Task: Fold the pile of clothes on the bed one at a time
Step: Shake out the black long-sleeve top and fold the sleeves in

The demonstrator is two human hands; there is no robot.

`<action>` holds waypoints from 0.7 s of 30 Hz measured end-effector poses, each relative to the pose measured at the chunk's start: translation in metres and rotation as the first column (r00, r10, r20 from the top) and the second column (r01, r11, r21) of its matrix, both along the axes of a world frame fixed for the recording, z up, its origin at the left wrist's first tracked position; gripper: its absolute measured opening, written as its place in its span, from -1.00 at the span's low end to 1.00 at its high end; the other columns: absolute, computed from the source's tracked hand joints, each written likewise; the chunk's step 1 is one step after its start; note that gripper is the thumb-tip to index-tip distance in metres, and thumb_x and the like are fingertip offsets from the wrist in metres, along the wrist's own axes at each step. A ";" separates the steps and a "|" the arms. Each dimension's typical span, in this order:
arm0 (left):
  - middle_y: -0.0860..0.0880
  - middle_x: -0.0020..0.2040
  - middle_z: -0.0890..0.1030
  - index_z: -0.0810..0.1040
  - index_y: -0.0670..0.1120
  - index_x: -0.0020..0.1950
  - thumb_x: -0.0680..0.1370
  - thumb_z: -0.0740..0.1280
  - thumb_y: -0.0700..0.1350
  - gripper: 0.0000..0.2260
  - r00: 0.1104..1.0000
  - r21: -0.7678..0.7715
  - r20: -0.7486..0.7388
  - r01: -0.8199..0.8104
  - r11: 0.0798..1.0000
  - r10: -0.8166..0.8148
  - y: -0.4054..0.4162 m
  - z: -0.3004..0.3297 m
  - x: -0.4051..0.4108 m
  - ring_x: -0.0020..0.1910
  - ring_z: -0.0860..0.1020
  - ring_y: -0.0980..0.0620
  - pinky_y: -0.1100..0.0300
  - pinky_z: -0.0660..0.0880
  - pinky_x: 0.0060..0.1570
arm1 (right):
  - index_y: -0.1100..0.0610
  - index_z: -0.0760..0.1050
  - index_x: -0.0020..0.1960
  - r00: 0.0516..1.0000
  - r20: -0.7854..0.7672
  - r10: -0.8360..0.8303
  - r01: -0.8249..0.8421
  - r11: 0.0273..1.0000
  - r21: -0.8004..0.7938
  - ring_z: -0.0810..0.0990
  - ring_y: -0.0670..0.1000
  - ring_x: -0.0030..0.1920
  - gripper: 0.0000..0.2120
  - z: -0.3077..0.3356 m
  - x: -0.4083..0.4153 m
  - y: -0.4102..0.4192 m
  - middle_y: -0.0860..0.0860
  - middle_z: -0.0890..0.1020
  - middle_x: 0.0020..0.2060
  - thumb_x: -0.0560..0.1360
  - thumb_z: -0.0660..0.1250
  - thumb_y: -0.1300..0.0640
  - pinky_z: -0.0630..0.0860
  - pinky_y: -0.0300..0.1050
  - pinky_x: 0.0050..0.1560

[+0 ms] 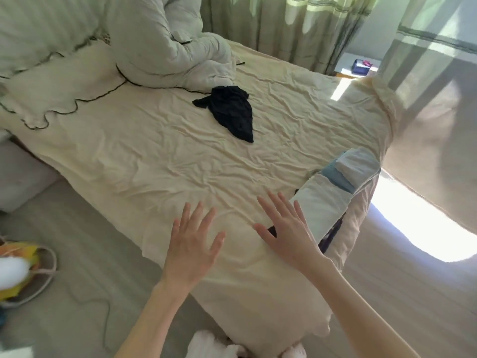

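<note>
A crumpled dark garment (232,111) lies alone in the middle of the cream bed sheet (154,156), far from both hands. Along the bed's right edge sit folded clothes: a white piece (320,202), a blue piece (340,178) and another white piece (357,164). A bit of dark fabric (333,236) shows under and beside them. My left hand (192,244) hovers over the sheet near the bed's front edge, fingers spread and empty. To its right, my right hand (285,228) is also spread and empty, close to the nearest white folded piece.
A bunched pale duvet (170,47) and pillows (56,83) fill the head of the bed at the top left. Curtains (296,27) hang behind. On the floor at the left lie colourful items (23,270) and a cord (85,301). Sunlight falls on the floor at right.
</note>
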State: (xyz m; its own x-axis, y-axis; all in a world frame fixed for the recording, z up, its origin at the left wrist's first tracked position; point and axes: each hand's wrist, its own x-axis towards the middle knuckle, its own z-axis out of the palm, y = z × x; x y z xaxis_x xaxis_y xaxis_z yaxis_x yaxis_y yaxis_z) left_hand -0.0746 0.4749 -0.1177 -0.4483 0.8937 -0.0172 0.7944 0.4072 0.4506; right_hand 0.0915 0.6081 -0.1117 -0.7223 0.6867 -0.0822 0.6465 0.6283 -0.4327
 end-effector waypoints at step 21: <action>0.07 0.55 -0.11 -0.05 0.13 0.54 0.60 0.01 0.19 -0.47 0.997 -0.205 -0.005 -0.070 0.976 0.071 -0.116 -0.028 -0.346 0.47 -0.32 0.12 0.14 -0.30 0.42 | -0.07 -0.03 0.55 0.985 0.129 0.111 -0.105 0.993 -0.052 -0.11 -0.02 0.54 -0.40 -0.031 -0.340 -0.048 -0.04 0.00 0.55 0.58 0.06 -0.20 -0.15 0.04 0.51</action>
